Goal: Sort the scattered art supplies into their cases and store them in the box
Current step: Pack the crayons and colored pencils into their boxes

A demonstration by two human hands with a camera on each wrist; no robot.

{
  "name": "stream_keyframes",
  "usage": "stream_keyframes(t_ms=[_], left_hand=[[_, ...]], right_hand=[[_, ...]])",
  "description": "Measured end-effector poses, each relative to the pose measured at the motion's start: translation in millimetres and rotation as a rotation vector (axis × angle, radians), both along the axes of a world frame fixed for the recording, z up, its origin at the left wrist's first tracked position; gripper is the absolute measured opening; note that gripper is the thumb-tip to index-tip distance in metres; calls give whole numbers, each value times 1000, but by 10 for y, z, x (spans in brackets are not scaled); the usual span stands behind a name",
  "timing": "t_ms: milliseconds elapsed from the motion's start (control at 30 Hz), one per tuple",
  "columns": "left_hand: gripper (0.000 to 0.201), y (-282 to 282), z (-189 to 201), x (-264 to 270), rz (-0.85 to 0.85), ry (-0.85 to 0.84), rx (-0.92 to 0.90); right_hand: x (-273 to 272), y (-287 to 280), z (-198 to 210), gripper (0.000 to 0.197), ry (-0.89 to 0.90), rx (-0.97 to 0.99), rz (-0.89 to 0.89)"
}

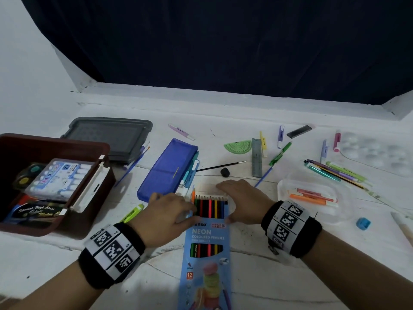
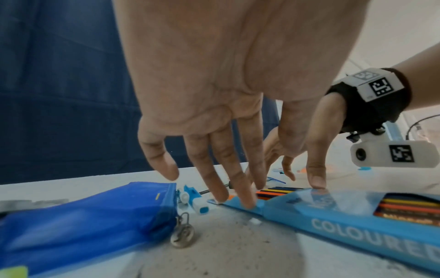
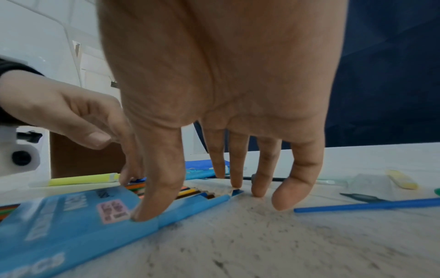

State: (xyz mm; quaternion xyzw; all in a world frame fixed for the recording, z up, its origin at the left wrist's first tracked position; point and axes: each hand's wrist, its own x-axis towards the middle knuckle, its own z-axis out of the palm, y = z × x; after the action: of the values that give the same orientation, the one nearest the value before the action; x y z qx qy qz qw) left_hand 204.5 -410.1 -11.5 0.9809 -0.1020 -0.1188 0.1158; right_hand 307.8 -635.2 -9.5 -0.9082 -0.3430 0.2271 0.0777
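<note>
The blue coloured-pencil box (image 1: 206,249) is laid lengthwise away from the person, its open far end between both hands. The pencils (image 1: 210,206) protrude there. The left hand (image 1: 172,211) is spread on the left flap; the right hand (image 1: 243,200) is flattened, apparently pressing the pencil tips inward along the box's long axis.

Dark navy fabric curtain (image 1: 223,41) fills the view from 10 to 2 o'clock, hanging behind the desk; also seen at 9 o'clock in the left wrist view (image 2: 59,84) and 3 o'clock in the right wrist view (image 3: 385,75). White plain wall (image 1: 26,63) at 9 to 10 o'clock. White marbled desk (image 1: 290,276) with grey veins and dark specks, bare patch at 5 o'clock; a white raised ledge (image 1: 201,95) runs along its far edge at 12 o'clock.
</note>
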Motion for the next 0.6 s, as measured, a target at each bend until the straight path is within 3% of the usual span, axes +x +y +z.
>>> stream_keyframes(t_ms=[100,200,267,333,433,600], left_hand=[[83,14,-23,-9,34,4,-2],[88,-47,-1,-15,31,77,-167],[83,-60,14,-19,50,109,-290],[64,-64,18,12,78,109,-312],[40,-125,6,123,87,68,-87],[55,-247,-38,139,-2,-38,206]], right_hand=[[45,57,32,109,29,-32,-2],[69,113,48,113,49,-8,-32],[55,138,34,108,45,28,-67],[29,143,19,100,52,72,-90],[20,122,17,95,85,129,-121],[36,90,32,98,118,152,-115]])
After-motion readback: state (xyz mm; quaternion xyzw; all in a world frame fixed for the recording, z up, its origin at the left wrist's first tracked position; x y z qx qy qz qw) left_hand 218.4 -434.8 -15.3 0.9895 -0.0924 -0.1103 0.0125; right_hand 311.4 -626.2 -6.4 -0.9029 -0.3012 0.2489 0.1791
